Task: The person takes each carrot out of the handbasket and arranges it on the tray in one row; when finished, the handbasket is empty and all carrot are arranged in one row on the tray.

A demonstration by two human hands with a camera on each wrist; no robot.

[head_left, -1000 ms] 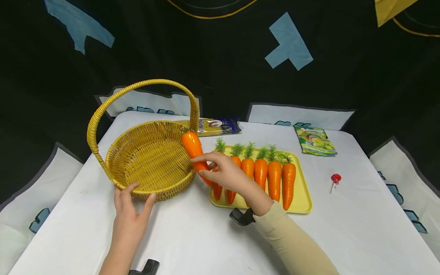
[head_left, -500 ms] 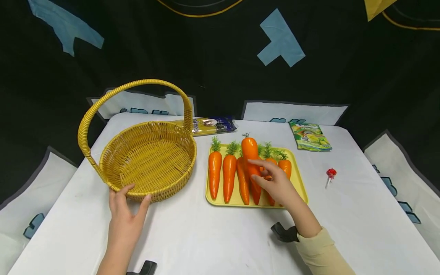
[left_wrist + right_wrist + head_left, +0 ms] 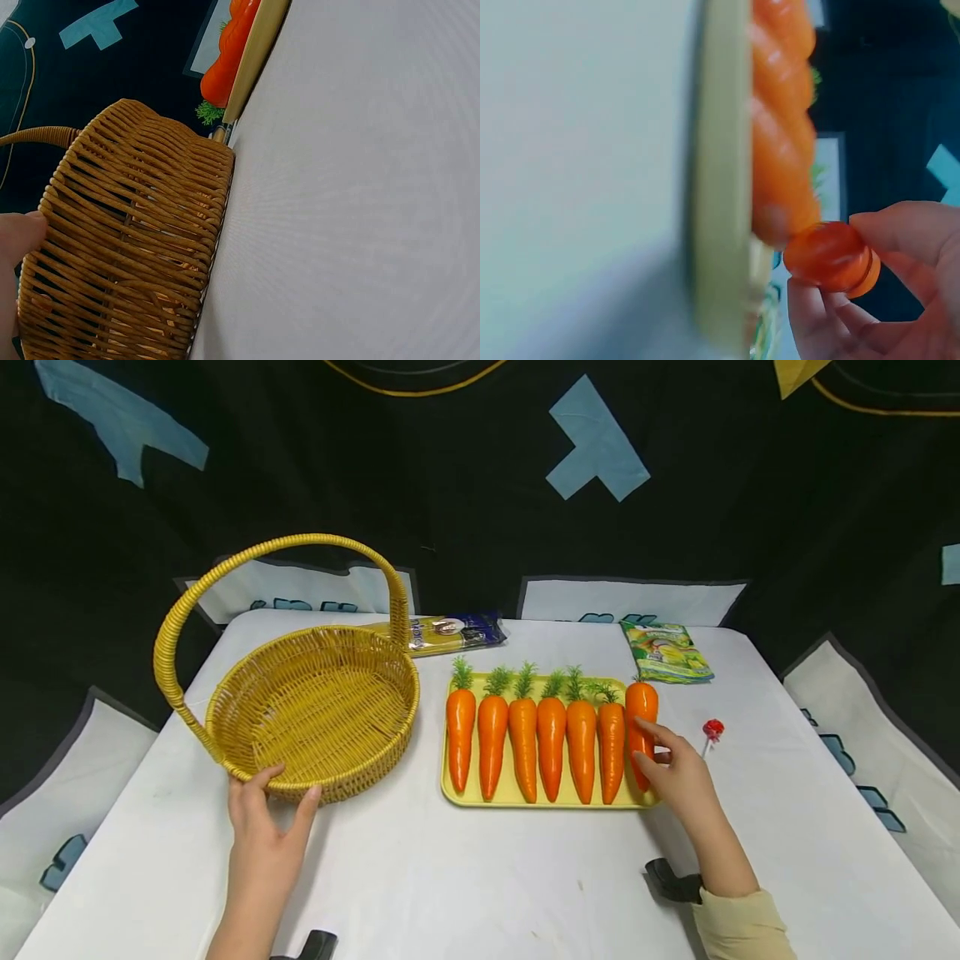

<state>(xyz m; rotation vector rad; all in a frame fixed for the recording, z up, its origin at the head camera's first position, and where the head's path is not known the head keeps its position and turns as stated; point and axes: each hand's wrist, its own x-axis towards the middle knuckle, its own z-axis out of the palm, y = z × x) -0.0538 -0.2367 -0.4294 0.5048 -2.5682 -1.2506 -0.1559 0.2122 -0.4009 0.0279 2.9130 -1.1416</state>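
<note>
My right hand (image 3: 681, 781) pinches an orange carrot (image 3: 642, 703) with a green top, over the right end of a yellow tray (image 3: 487, 803). In the right wrist view, thumb and fingers close round this carrot (image 3: 826, 255) beside the others. Several more carrots (image 3: 551, 743) lie side by side on the tray, green tops away from me. My left hand (image 3: 264, 843) grips the near rim of a yellow wicker basket (image 3: 378, 756). Its fingers reach over the rim and the thumb lies against it. Nothing lies inside the basket, and its tall handle arches upright.
Behind the basket lies a yellow and blue packet (image 3: 457, 633). A green packet (image 3: 667, 652) rests at the back right, and a red lollipop (image 3: 712, 729) lies right of my right hand. A dark cloth (image 3: 450, 485) hangs behind the white table (image 3: 465, 885).
My right hand has carried the carrot rightward, from beside the basket across the row to the tray's right end. The left hand stays on the basket rim; the head view has shifted slightly.
</note>
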